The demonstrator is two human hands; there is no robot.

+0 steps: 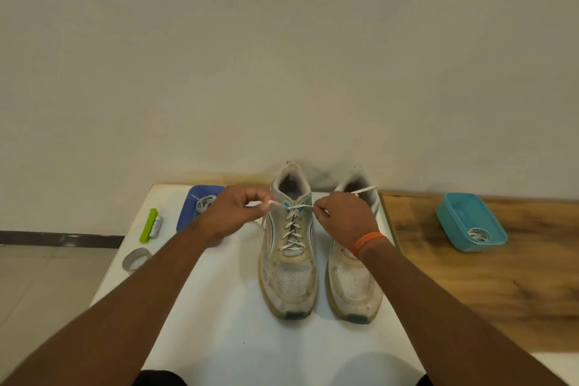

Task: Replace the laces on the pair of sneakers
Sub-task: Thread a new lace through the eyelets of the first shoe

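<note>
White table (219,338) | left hand (230,213), right hand (344,219) each pinch lace (293,230) ends on left sneaker (289,260)

No legible text or labels.

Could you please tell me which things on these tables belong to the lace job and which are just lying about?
Part of the job: left sneaker, right sneaker, lace pulled by left hand and right hand, blue tray and teal tray holding laces.

Lying about: green clip, tape roll.
</note>
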